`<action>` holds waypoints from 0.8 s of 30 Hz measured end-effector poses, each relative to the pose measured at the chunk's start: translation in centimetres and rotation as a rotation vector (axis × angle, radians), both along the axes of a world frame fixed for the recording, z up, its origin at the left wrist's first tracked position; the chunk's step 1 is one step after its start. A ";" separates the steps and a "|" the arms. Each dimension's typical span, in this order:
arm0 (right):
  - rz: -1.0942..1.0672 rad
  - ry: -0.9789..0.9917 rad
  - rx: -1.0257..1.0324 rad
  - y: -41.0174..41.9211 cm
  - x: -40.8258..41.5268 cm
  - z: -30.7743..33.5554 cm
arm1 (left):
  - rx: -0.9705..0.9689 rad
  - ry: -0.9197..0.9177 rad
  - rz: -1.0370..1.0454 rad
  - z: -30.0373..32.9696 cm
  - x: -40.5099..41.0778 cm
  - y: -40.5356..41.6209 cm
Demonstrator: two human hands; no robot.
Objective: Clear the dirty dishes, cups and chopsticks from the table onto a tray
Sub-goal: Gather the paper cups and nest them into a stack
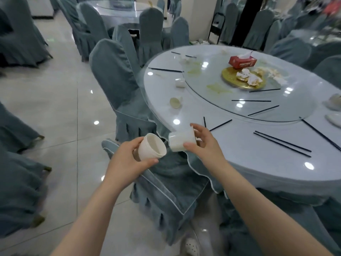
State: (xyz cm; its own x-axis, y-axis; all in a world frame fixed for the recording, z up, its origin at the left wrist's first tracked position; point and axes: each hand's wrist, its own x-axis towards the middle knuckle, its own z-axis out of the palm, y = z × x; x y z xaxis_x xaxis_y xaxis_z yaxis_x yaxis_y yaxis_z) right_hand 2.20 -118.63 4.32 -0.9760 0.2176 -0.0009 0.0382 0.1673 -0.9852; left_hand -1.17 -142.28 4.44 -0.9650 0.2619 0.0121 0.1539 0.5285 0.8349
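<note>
My left hand [127, 159] grips a white cup [152, 146] tilted with its mouth toward the right. My right hand [204, 143] holds a second white cup [181, 141] on its side, its base pointing at the first cup's mouth. Both cups hang just off the near-left edge of the round table [258, 163], above a covered chair. Two more small cups [176, 102] [180, 83] lie on the table's left side. Several black chopsticks [282, 144] are scattered over the table and the glass turntable [221, 100]. No tray is in view.
A gold plate [231, 78] with crumpled tissues and a red tissue box [242, 61] sit on the turntable. White dishes [334, 102] lie at the right edge. Grey-blue covered chairs [114, 74] ring the table; another table [118, 10] stands behind.
</note>
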 end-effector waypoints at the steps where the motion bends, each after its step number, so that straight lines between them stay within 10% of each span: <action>1: 0.042 0.013 -0.024 -1.3 0.0 0.5 | -0.031 0.010 -0.003 0.0 0.0 -0.9; 24: 0.495 -0.128 0.046 -21.2 -27.2 -1.7 | -0.172 0.030 0.082 0.1 -23.5 -17.7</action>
